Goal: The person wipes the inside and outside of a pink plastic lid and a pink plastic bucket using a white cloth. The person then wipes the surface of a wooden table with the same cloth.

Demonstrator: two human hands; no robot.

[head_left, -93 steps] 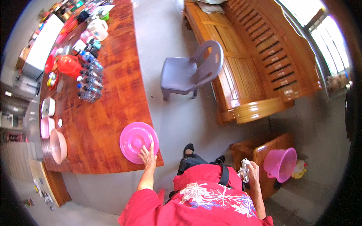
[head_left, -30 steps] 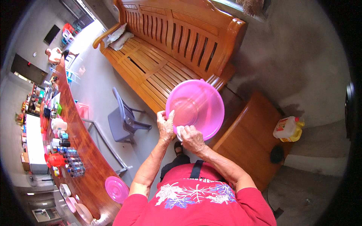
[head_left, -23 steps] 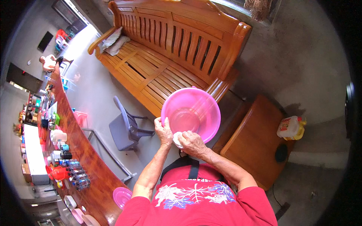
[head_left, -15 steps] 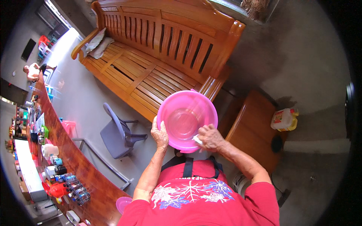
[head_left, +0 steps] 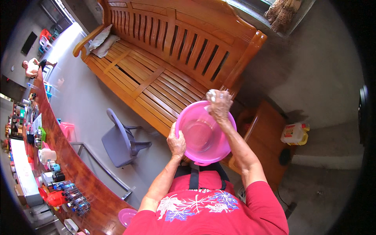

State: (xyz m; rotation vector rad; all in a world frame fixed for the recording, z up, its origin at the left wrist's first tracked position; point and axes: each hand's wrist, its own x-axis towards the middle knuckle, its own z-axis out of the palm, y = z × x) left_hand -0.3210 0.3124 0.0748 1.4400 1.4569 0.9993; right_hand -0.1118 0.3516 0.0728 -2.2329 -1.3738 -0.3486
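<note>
A round pink plastic basin [head_left: 203,135], tilted a little, is held out in front of my red shirt. My left hand [head_left: 176,143] grips its left rim, the thumb lying over the inner edge and the fingers beneath. At the far rim, my right hand [head_left: 219,102] is closed around a small crumpled white cloth [head_left: 211,95], partly hidden by the fingers and slightly blurred. Inside the basin only its pink bottom and walls show.
A wooden slatted bench [head_left: 156,86] stands ahead. At left are a grey plastic chair [head_left: 117,141] and a long reddish-brown counter [head_left: 82,168] bearing bottles and cups. A low wooden table [head_left: 268,137] and yellow-white jug [head_left: 294,134] are right. Another person [head_left: 31,67] sits far left.
My right hand has moved with the white cloth from the basin's near right side to its far rim. The basin and left hand have shifted slightly right and nearer.
</note>
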